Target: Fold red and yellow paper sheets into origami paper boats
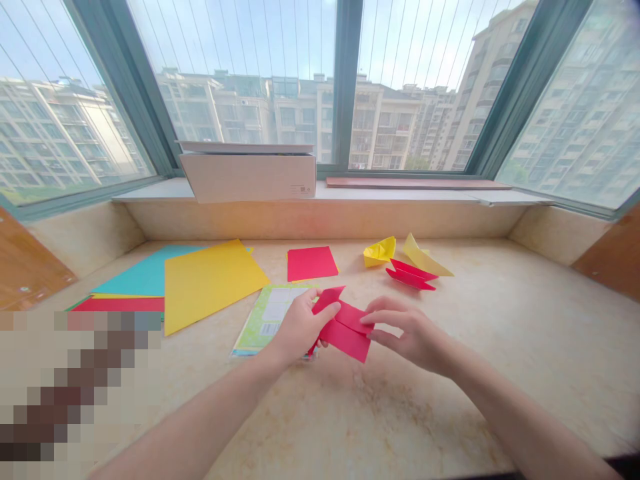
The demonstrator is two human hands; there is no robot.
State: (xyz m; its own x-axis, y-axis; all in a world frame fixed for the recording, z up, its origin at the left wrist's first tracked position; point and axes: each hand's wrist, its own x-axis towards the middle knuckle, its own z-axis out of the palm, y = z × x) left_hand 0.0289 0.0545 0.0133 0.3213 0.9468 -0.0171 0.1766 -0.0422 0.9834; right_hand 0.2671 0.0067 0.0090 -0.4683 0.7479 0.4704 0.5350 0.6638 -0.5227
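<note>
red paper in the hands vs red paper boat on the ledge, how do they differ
The red folded paper is held between the left hand and right hand, while the red paper boat lies untouched on the marble ledge. The held paper shows loose, open flaps; the boat is folded into a tight, pointed shape. The held paper sits nearer the camera and looks bigger than the boat. Both are bright red folded paper.

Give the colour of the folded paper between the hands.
Vivid pinkish red: the folded origami paper shows it best in the head view.

Left hand point(299, 328) near right hand point(411, 335)
</note>
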